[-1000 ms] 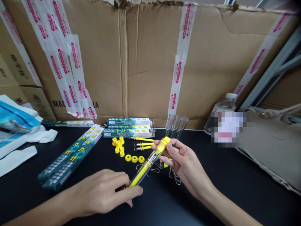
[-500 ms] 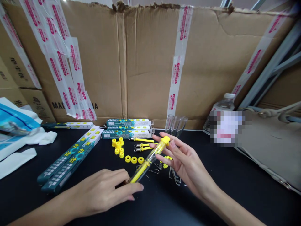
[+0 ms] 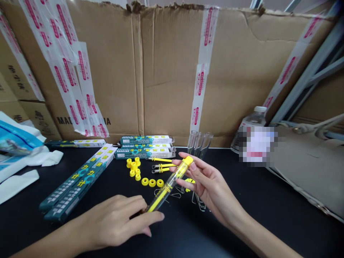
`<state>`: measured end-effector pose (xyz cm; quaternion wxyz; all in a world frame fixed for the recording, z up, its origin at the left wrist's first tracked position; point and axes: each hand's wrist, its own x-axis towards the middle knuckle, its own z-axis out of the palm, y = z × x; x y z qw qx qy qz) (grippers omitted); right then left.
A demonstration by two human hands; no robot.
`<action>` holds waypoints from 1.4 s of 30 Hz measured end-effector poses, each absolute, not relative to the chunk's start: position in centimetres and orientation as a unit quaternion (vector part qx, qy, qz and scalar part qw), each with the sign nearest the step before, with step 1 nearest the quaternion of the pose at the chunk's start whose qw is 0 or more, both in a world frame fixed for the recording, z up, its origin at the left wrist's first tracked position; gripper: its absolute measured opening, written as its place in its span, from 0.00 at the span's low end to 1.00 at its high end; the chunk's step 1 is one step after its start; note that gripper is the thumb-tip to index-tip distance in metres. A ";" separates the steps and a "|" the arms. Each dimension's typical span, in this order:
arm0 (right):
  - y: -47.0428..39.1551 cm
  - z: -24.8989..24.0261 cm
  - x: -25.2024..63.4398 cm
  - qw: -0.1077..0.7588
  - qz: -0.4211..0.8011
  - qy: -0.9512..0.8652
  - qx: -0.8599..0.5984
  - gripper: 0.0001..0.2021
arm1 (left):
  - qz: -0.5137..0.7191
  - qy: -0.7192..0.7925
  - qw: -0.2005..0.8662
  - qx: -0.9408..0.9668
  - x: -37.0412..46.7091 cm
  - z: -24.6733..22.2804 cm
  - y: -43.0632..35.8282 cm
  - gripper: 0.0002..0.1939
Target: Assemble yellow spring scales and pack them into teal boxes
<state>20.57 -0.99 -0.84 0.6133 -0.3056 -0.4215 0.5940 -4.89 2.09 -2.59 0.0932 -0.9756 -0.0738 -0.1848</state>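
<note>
A clear-tubed spring scale (image 3: pixel 168 187) with a yellow inner rod and a yellow cap slants between my two hands. My left hand (image 3: pixel 126 218) is closed around its lower end, hiding that end. At the top, my right hand (image 3: pixel 206 182) grips the tube near the yellow cap (image 3: pixel 189 160) between thumb and fingers. Beyond the scale lie yellow rods with metal hooks (image 3: pixel 163 167), yellow ring caps (image 3: pixel 152 182) and taller yellow caps (image 3: pixel 133 165). Bent wire hooks (image 3: pixel 199 202) and more yellow parts (image 3: pixel 190 186) lie behind and below my right fingers.
Printed green-and-white boxes (image 3: pixel 80 179) lie at left, with more boxes (image 3: pixel 145 153) at the back. Clear tubes (image 3: pixel 200 143) stand by the cardboard wall (image 3: pixel 166 71). A bottle (image 3: pixel 255 118) and a beige bag (image 3: pixel 309 161) are at right, plastic packaging (image 3: pixel 21 139) at far left.
The right fingers have shifted slightly around the top of the spring scale, and the cap has turned a little. The view has moved slightly; both hands keep their hold.
</note>
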 end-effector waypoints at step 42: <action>-0.7 -1.3 20.9 0.605 0.621 -0.398 -0.299 0.08 | -0.175 -0.087 -0.023 -0.980 -5.0 -2.2 1.5 0.13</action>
